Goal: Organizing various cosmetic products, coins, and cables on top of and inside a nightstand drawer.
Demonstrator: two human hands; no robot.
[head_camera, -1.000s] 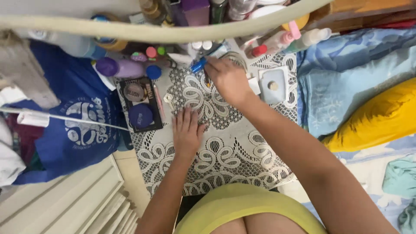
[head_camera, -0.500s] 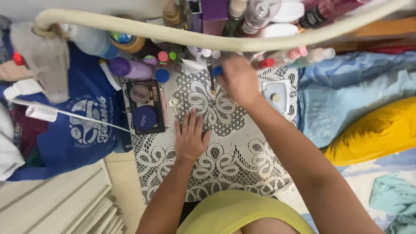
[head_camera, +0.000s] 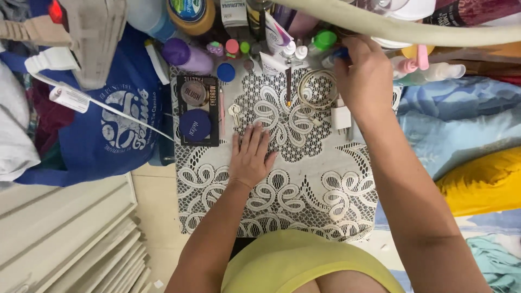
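On the white lace tablecloth (head_camera: 304,184), the left hand (head_camera: 249,157) lies flat, fingers spread, while the right hand (head_camera: 366,76) reaches among the bottles, grip hidden, beside the coiled beige cord (head_camera: 317,89).

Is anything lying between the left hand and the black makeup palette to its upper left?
Only a small key lies on the lace cloth between the left hand and the black makeup palette; the hand rests flat, apart from both.

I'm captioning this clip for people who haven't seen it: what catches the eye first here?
The white lace cloth with dark looping patterns fills the middle, with the left hand lying flat on it. The right hand reaches into the crowded row of small bottles and tubes at the far edge. Left of the hands lies a black makeup palette with round pans.
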